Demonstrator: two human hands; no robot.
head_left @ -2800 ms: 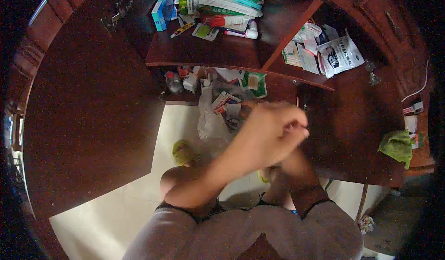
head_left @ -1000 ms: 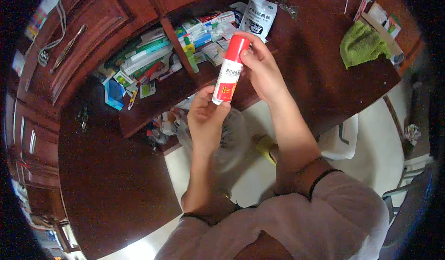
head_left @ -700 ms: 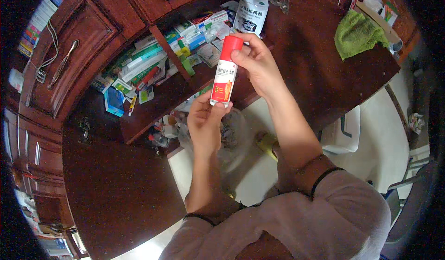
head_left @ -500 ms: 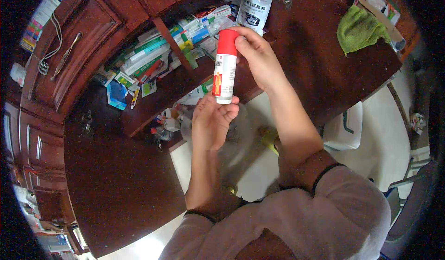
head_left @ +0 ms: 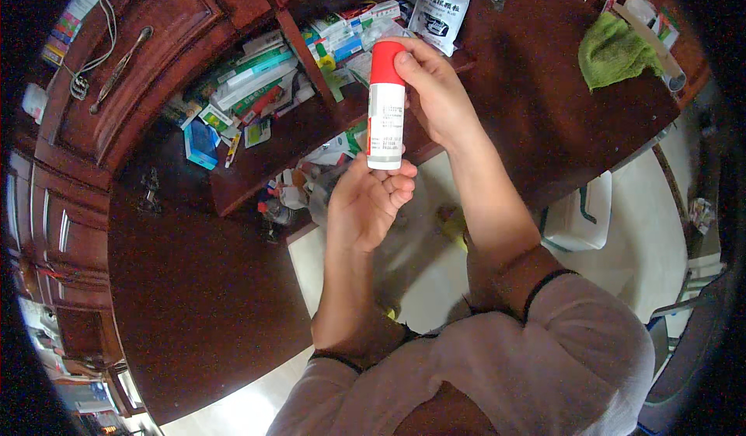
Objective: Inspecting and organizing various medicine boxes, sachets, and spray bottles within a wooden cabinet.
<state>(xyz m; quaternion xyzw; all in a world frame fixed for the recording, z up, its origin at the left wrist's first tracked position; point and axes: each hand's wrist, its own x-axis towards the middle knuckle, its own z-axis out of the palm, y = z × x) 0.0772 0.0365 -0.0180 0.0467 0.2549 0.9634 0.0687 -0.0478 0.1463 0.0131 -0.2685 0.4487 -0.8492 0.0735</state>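
A white spray can with a tall red cap is held upright over the open drawer area. Around the cap, my right hand is closed, its thumb on the side that faces me. My left hand is below, palm up, with curled fingers at the white base of the can; its fingertips show just under the bottom edge. Small dark print on the can's side faces me, and only a sliver of its red picture shows at the left edge.
Behind the can, a divided drawer holds several medicine boxes. A white pouch lies beyond it, and a green cloth at the far right. Below on the floor stands a white bin. A blue box sits at the left.
The can has been turned about its length, so its red picture has moved to the left edge and printed text faces me. Both hands sit slightly further right in the view.
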